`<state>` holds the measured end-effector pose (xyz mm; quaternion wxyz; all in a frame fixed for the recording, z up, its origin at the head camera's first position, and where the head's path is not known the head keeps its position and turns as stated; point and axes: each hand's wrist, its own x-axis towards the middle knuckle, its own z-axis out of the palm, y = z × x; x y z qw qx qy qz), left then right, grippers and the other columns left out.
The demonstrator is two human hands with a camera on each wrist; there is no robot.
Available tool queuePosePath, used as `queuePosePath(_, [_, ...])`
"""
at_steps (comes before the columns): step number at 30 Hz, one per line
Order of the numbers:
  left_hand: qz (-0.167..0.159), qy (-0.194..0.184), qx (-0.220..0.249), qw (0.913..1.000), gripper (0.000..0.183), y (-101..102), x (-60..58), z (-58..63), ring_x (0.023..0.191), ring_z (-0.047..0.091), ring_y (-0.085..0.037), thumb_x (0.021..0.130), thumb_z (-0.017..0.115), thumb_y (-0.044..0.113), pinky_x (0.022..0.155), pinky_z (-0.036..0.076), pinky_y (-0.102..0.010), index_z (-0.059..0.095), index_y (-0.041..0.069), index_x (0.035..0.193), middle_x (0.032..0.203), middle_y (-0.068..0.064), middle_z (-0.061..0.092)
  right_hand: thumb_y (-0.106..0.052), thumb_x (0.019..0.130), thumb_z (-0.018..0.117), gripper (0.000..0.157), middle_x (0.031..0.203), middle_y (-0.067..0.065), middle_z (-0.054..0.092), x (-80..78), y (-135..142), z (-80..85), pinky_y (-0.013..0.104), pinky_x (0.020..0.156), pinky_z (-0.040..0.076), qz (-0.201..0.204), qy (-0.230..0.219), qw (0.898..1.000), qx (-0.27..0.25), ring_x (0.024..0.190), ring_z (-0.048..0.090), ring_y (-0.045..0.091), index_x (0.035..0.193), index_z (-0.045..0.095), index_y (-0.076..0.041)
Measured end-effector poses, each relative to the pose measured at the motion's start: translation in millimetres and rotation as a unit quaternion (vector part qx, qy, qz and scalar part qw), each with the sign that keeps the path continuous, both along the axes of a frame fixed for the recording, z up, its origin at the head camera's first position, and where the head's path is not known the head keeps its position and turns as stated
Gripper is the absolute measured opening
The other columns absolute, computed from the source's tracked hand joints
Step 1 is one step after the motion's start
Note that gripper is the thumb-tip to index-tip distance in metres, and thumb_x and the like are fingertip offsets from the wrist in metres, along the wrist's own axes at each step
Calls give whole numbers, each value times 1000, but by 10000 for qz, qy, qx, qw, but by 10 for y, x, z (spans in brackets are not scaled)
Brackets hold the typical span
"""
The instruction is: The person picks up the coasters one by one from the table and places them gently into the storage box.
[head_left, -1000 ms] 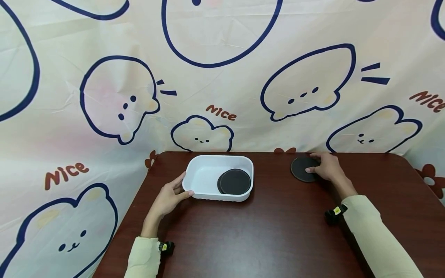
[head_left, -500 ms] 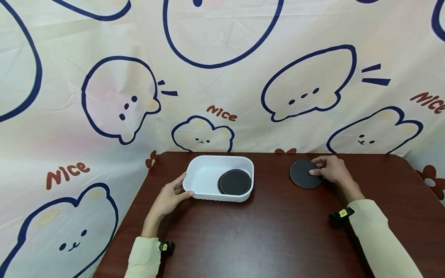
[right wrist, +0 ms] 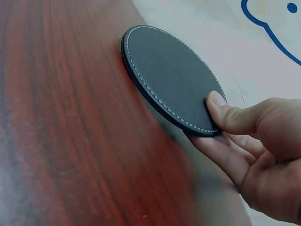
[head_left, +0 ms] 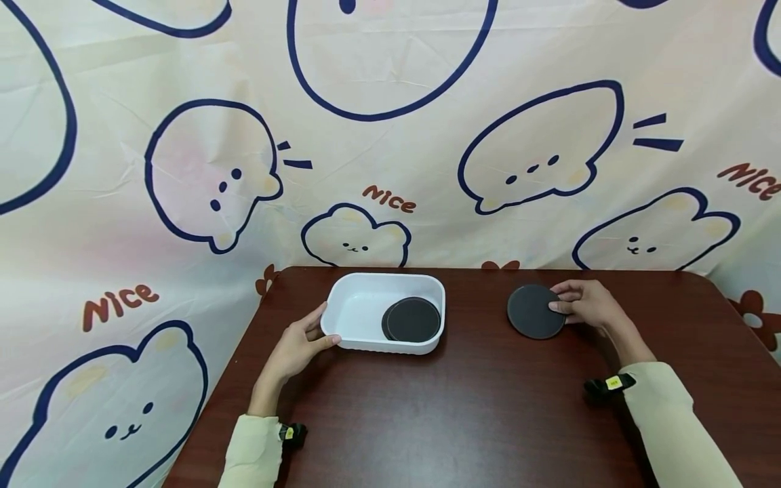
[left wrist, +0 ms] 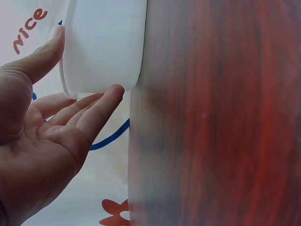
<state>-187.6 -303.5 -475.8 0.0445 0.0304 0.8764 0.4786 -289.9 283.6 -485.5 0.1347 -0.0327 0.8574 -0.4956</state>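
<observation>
A round black coaster point(head_left: 535, 311) with pale edge stitching is in my right hand point(head_left: 590, 303). In the right wrist view, the thumb presses on its top face and the fingers lie beneath; the coaster point(right wrist: 171, 77) is held up off the table. My left hand point(head_left: 297, 344) grips the left front corner of a white plastic box point(head_left: 354, 345). The left wrist view has the thumb and fingertips on either side of that box point(left wrist: 106, 47). Inside its right half lie black coasters point(head_left: 412, 319), a lower one peeking out at the left; how many is hidden.
The dark brown wooden table point(head_left: 464, 407) reaches back to a pale cloth point(head_left: 427, 156) printed with cartoon bears, which hangs behind it and along the left side. A black strap device point(head_left: 609, 385) sits at the right wrist, another point(head_left: 293, 434) at the left.
My right hand has lifted the coaster off the table and drawn it slightly toward me, its fingers shifting to the right edge. The left hand and white box have stayed in place.
</observation>
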Motion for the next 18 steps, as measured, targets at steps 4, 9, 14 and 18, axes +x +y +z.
queuePosePath(4, [1,-34,41,10000,90,0,1,-4,146,56,-40,98,80,20,106,57,-44,27,10,171,170,-22,40,-14,102,76,58,116,12,77,37,22,-30,32,74,67,-33,-124,9994,-316,84,78,12,148,52,11])
queuePosePath(9, [-12,-39,52,10000,91,-4,8,-7,146,56,-39,98,81,19,106,56,-44,27,11,171,170,-21,40,-13,102,75,59,111,3,77,75,17,-56,31,75,67,-95,-199,9981,-579,84,77,10,152,51,9])
queuePosePath(14, [-6,-50,42,10000,91,-8,6,-6,146,55,-39,98,80,19,106,56,-45,27,11,171,171,-20,39,-12,104,72,61,113,-3,76,94,13,-83,29,78,67,-55,-298,9950,-952,87,78,7,156,46,11])
queuePosePath(18, [-23,-44,40,10000,90,-5,5,3,146,55,-39,99,80,19,106,56,-45,26,10,171,171,-21,39,-12,105,71,64,119,-2,75,106,2,-103,28,80,67,-56,-385,9925,-1163,89,78,6,158,43,10])
